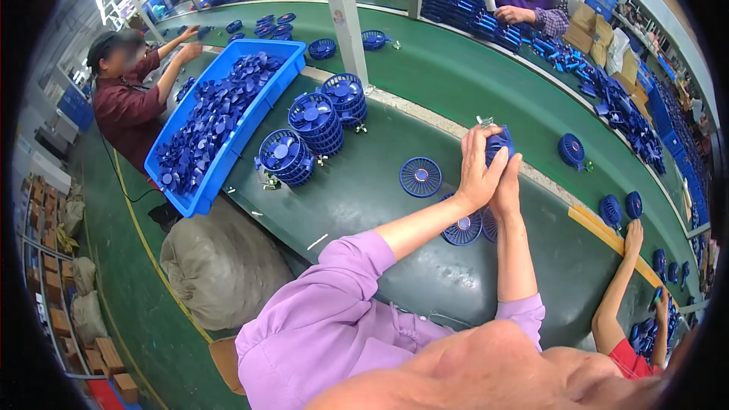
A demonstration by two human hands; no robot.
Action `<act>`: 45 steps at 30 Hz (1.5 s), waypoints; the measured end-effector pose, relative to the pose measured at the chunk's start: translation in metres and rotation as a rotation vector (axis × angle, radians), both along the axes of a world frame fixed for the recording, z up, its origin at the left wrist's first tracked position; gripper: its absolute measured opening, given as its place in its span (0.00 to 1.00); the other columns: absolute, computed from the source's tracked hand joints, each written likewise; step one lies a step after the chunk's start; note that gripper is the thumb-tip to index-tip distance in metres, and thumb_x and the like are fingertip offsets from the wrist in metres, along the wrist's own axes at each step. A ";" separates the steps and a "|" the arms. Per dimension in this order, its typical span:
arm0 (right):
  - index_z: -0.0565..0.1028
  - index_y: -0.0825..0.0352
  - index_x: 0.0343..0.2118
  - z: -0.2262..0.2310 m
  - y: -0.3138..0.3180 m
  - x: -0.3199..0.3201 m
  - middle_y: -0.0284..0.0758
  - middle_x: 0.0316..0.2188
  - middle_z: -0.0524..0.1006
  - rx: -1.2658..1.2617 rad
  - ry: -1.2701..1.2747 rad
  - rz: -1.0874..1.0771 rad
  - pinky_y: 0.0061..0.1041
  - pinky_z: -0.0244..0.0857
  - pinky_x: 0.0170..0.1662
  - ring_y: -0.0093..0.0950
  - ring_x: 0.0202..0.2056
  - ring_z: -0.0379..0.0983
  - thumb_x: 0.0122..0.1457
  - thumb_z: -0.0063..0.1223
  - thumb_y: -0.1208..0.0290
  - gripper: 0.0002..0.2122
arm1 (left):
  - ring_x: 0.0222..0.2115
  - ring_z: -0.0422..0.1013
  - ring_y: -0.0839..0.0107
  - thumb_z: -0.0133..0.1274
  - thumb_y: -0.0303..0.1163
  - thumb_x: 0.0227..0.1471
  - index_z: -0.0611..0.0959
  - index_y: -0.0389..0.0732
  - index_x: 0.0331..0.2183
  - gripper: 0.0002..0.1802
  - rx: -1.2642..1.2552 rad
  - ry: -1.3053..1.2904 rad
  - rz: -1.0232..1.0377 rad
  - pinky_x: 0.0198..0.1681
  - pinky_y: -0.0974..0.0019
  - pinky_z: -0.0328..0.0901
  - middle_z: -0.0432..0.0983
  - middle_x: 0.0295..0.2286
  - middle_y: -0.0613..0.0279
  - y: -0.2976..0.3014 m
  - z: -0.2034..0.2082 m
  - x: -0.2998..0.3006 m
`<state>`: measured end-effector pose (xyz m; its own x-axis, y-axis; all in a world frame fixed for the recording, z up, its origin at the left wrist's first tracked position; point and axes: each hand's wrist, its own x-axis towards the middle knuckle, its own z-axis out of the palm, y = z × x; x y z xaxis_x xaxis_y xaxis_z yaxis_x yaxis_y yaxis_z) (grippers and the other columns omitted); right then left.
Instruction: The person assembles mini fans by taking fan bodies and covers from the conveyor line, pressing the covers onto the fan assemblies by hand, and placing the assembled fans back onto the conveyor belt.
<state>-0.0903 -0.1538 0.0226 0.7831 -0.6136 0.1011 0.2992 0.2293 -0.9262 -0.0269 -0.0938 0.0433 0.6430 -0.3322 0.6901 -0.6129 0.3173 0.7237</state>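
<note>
Both my hands are closed around a blue fan housing [499,142], held above the far edge of the dark green worktable [364,235]. My left hand [478,171] covers its left side, with fingers pointing away from me. My right hand [507,186] presses from the right, its fingers partly hidden behind the left hand. Thin light-coloured wires [484,121] stick out by my left fingertips. A round blue fan grille [420,178] lies flat to the left of my wrists. Another grille [462,230] lies under my forearms, with a third [490,225] partly covered.
Stacked fan housings with blades [311,118] stand left of my hands. A blue tray [258,118] full of loose blades sits beyond them. Past the table runs a green conveyor belt [440,68] carrying scattered fan parts. Co-workers stand around it; one person's hand [633,237] reaches in at right.
</note>
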 end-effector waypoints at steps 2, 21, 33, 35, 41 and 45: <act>0.58 0.66 0.59 0.008 0.009 0.002 0.37 0.54 0.65 0.016 -0.034 0.010 0.30 0.56 0.59 0.30 0.55 0.62 0.64 0.25 0.41 0.32 | 0.44 0.61 0.55 0.48 0.34 0.53 0.69 0.35 0.46 0.19 -0.003 -0.015 0.004 0.51 0.56 0.54 0.67 0.42 0.50 0.003 -0.001 0.001; 0.57 0.69 0.59 -0.009 -0.141 -0.003 0.59 0.58 0.56 -0.945 0.553 -0.756 0.39 0.50 0.61 0.51 0.59 0.54 0.54 0.55 0.51 0.36 | 0.46 0.70 0.54 0.52 0.33 0.48 0.82 0.39 0.32 0.10 0.452 -0.203 -0.119 0.50 0.56 0.62 0.76 0.41 0.51 -0.020 -0.012 0.114; 0.66 0.58 0.55 -0.007 0.056 0.040 0.53 0.59 0.56 -1.417 0.408 0.226 0.47 0.50 0.59 0.49 0.60 0.52 0.41 0.67 0.58 0.35 | 0.56 0.55 0.49 0.52 0.30 0.47 0.67 0.41 0.52 0.29 0.955 -0.288 0.702 0.51 0.46 0.62 0.56 0.56 0.52 -0.055 -0.045 0.310; 0.66 0.57 0.55 -0.009 0.059 0.039 0.49 0.57 0.60 -1.508 0.453 0.209 0.44 0.49 0.59 0.47 0.59 0.54 0.42 0.67 0.59 0.34 | 0.58 0.51 0.48 0.49 0.31 0.50 0.67 0.43 0.52 0.26 1.056 -0.350 0.765 0.53 0.44 0.59 0.53 0.58 0.52 -0.062 -0.045 0.324; 0.69 0.58 0.51 -0.001 0.060 0.041 0.46 0.56 0.62 -1.423 0.453 0.216 0.44 0.49 0.59 0.45 0.59 0.55 0.41 0.67 0.60 0.31 | 0.61 0.45 0.46 0.49 0.38 0.52 0.77 0.46 0.46 0.19 1.174 -0.380 0.787 0.57 0.36 0.49 0.51 0.59 0.51 -0.064 -0.044 0.349; 0.69 0.60 0.49 -0.005 0.051 0.039 0.45 0.55 0.63 -1.407 0.450 0.205 0.43 0.50 0.59 0.43 0.58 0.57 0.40 0.68 0.61 0.31 | 0.60 0.49 0.48 0.52 0.49 0.52 0.79 0.45 0.43 0.22 1.150 -0.350 0.511 0.58 0.43 0.51 0.61 0.56 0.51 -0.076 -0.036 0.338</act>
<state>-0.0512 -0.1033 0.0179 0.9671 -0.0987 0.2345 0.0097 -0.9066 -0.4218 0.3115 -0.1696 0.0071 0.7163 -0.6139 0.3316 -0.6895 -0.6956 0.2018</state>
